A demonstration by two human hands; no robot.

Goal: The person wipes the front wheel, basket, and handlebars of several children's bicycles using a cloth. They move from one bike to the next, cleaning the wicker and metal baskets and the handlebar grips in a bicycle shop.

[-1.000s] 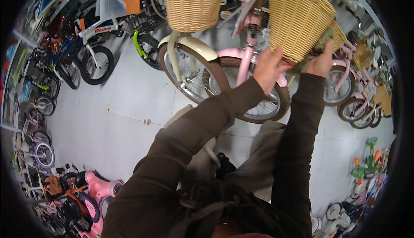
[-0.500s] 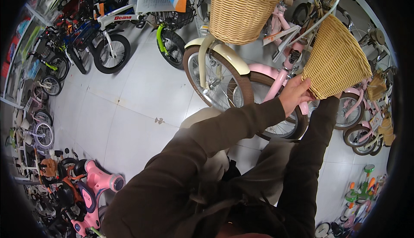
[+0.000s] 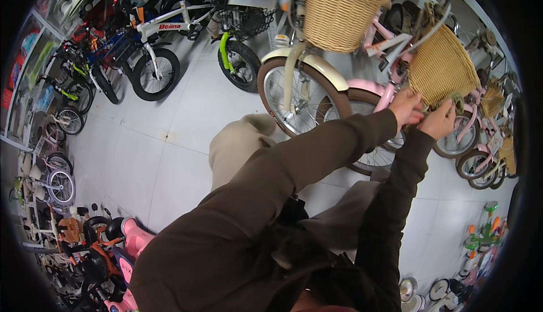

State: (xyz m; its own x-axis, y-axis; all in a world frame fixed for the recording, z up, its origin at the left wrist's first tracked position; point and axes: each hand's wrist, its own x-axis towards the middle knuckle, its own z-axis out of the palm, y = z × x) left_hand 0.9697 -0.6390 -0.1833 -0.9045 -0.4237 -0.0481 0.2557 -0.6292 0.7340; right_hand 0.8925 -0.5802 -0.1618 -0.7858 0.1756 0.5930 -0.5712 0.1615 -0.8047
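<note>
A tan wicker basket (image 3: pixel 444 66) sits on the front of a pink bicycle (image 3: pixel 386 98), to the right. My left hand (image 3: pixel 406 108) is closed at the basket's lower left edge, its thumb up against the weave. Just beside it, under the basket's lower rim, my right hand (image 3: pixel 438 121) is closed on a crumpled greenish cloth (image 3: pixel 456 102). Part of the cloth sticks out past the fingers against the basket bottom. Some fingertips of both hands are hidden.
Left of the pink bicycle stands a cream bicycle (image 3: pixel 302 66) with a larger wicker basket (image 3: pixel 342 12). Small children's bikes (image 3: pixel 155 72) line the far left. A pink ride-on toy (image 3: pixel 136 238) is at lower left. More pink bikes (image 3: pixel 472 162) stand at right.
My right hand has come out from behind the basket, and the greenish cloth now shows with it. My left hand stays at the basket's lower edge. The view has shifted a little.
</note>
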